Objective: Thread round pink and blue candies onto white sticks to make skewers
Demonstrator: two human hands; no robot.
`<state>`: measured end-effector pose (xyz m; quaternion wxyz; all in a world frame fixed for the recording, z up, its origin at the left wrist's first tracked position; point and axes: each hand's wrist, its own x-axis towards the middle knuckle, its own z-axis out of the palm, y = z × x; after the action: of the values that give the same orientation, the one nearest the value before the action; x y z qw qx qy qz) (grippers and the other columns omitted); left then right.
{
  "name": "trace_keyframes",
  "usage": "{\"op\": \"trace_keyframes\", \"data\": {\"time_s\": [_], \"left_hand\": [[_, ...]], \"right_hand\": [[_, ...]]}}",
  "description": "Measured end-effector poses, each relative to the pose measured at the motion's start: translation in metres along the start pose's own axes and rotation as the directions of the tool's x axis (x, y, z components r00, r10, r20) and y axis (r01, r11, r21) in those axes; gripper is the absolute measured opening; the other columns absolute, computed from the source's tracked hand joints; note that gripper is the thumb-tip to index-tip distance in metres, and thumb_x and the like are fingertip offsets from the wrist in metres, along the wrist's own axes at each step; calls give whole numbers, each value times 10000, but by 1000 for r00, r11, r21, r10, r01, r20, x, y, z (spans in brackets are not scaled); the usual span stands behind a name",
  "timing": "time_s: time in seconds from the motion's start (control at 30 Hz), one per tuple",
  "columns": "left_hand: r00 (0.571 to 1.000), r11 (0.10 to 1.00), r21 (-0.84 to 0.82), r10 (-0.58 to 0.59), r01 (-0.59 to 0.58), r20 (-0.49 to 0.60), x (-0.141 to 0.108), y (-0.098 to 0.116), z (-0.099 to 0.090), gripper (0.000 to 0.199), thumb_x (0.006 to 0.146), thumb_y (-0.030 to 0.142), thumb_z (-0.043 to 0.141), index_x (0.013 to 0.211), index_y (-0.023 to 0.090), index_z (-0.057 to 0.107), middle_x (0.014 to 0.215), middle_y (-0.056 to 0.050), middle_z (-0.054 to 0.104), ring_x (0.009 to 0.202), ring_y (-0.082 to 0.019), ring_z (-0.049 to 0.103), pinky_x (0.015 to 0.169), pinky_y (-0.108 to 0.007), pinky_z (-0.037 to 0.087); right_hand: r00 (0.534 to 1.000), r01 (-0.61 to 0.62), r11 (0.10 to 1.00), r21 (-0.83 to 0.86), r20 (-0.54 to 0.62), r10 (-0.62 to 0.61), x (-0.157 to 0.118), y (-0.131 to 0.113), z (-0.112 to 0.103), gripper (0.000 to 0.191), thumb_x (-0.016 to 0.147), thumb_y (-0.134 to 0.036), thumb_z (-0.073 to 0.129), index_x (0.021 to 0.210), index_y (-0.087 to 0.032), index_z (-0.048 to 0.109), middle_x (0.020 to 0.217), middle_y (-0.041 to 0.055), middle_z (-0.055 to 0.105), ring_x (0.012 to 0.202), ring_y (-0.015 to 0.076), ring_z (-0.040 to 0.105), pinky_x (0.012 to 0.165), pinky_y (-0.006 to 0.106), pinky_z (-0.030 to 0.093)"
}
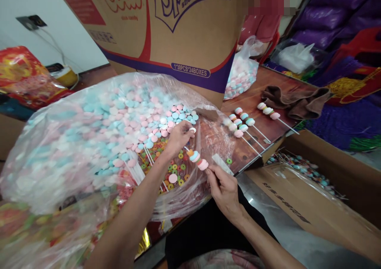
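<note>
My left hand pinches a small white candy over the near edge of the candy pile. Lower right, my right hand holds a candy skewer by its stick end. Pink, blue and orange pieces are threaded on that skewer, and its bare tip points toward my left hand. Pink, blue and white candies spread inside a large clear plastic bag. Under my left forearm lie colourful ring candies with several white sticks. Several finished-looking skewers rest on the table to the right.
A large cardboard box stands behind the candies. On the right are a brown cloth and an open carton with many skewers inside. A bag of candies sits by the box, near a partly visible person.
</note>
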<state>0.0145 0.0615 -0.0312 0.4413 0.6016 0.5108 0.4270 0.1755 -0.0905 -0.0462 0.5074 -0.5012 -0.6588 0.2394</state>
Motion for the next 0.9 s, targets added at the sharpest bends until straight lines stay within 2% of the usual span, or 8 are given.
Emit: {"op": "trace_keyframes", "data": {"time_s": [0.1, 0.27, 0.47, 0.6, 0.7, 0.77, 0.83, 0.9], "left_hand": [[999, 998, -60, -3, 6, 50, 3, -2, -3, 191, 739, 311, 662, 834, 188, 551, 760, -5, 646, 638, -130, 630, 651, -256, 470], [1000, 999, 38, 2, -3, 12, 5, -8, -5, 196, 690, 317, 681, 793, 172, 600, 785, -17, 637, 655, -132, 605, 651, -263, 469], [1000, 992, 127, -7, 5, 15, 7, -6, -2, 129, 742, 295, 654, 778, 179, 612, 726, -11, 639, 630, -140, 590, 629, -266, 462], [999, 958, 287, -13, 22, -33, 5, -4, 3, 49, 784, 224, 610, 818, 195, 590, 713, 2, 607, 625, -151, 568, 617, -275, 440], [993, 864, 500, 101, -59, -57, -1, -3, 10, 217, 814, 160, 568, 1026, 197, 599, 861, -40, 615, 733, -186, 574, 689, -309, 452], [986, 794, 595, 169, -129, -12, -5, -2, 14, 247, 836, 127, 522, 1057, 190, 611, 974, -85, 601, 829, -210, 571, 750, -329, 459], [982, 784, 597, 186, -169, 34, -9, -2, 15, 203, 847, 128, 498, 981, 188, 639, 1006, -101, 582, 879, -222, 565, 783, -334, 463], [988, 864, 481, 153, -151, 36, -14, -1, 13, 162, 832, 154, 527, 939, 193, 641, 948, -77, 585, 847, -208, 571, 769, -324, 473]], "right_hand": [[1000, 3, 1000, -3, -6, -3, 0, 0, 0, 143, 988, -193, 515, 951, -179, 652, 724, -2, 645, 578, 114, 579, 551, 219, 443], [999, 43, 999, -11, -6, -43, 0, 2, 0, 137, 980, -168, 516, 967, -170, 653, 752, 4, 658, 594, 110, 585, 582, 217, 458], [1000, 22, 999, -25, 11, -22, -1, 2, 1, 161, 987, -184, 502, 952, -172, 659, 729, 8, 655, 572, 115, 578, 575, 222, 468], [999, 39, 999, -21, 7, -39, 0, 1, 1, 162, 988, -187, 503, 971, -174, 663, 719, 6, 652, 561, 117, 574, 573, 228, 471], [999, 32, 999, -17, 10, -32, 0, 1, 0, 162, 991, -191, 501, 975, -174, 661, 716, 5, 646, 563, 116, 570, 571, 228, 466], [1000, 3, 1000, -21, 19, -3, 0, 1, 0, 168, 994, -203, 497, 965, -177, 661, 695, -1, 631, 555, 115, 557, 562, 227, 457], [999, -30, 999, -19, 18, 30, 0, 1, -1, 177, 996, -218, 496, 939, -177, 658, 672, -9, 610, 548, 112, 539, 551, 223, 443], [998, -55, 998, -7, 8, 56, 1, 0, -1, 187, 997, -227, 497, 908, -177, 653, 655, -18, 585, 540, 104, 517, 537, 216, 424]]}}
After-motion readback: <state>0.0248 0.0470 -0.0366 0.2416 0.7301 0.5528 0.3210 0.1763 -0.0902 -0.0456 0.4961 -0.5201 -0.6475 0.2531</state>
